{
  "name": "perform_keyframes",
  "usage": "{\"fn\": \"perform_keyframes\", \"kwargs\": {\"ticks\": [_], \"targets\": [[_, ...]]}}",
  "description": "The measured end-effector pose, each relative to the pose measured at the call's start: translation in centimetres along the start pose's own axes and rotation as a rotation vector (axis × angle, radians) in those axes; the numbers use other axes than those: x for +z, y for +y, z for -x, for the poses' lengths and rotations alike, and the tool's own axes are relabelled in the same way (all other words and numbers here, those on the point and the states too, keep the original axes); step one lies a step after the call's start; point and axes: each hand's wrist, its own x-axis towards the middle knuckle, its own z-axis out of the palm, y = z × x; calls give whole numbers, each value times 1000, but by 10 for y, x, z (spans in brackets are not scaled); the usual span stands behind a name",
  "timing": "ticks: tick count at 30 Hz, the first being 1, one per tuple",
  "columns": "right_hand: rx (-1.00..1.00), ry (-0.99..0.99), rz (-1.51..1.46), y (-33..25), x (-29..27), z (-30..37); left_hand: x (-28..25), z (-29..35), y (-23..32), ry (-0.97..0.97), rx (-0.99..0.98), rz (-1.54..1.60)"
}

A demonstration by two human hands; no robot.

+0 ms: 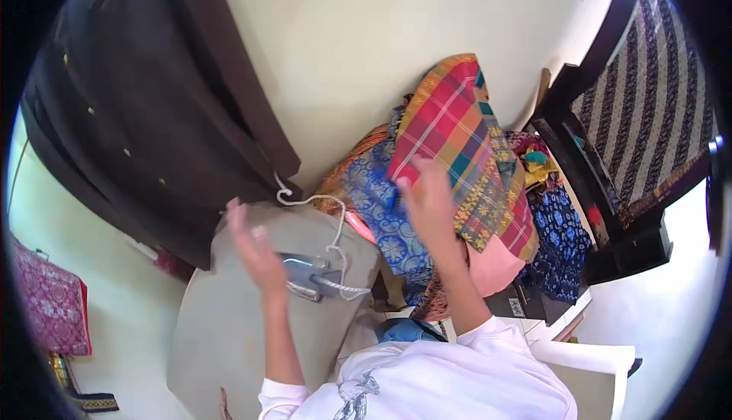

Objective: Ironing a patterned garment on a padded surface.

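My left hand (258, 252), slightly blurred, is raised with its fingers apart and holds nothing. It is beside a grey metal appliance (309, 275) that looks like a clothes iron, with a white braided cord (341, 225) running from it. That appliance rests on a broad surface with a beige-grey cover (229, 328). In front of the red plaid cloth (442, 122), my right hand (428, 195) is also blurred, its fingers stretched out and nothing in its grasp. Whether it touches the cloth I cannot tell. Blue patterned cloth (377, 191) lies heaped beside the plaid piece.
A dark brown buttoned garment (145, 99) hangs at the left, its hem reaching the covered surface. Dark navy patterned cloth (555, 229) and a pink cloth (496, 263) belong to the heap. Black-and-grey striped cloth (648, 99) drapes over dark furniture (633, 252) at the right.
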Motion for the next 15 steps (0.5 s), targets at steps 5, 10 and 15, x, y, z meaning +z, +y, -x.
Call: {"fn": "perform_keyframes", "kwargs": {"ticks": [5, 10, 15], "targets": [[222, 297, 261, 114, -46, -10, 145, 5, 101, -849, 457, -14], [329, 292, 311, 175, -42, -11, 223, 34, 121, -1008, 471, -234], [439, -19, 154, 155, -51, -24, 254, 41, 112, -1150, 423, -476]]}}
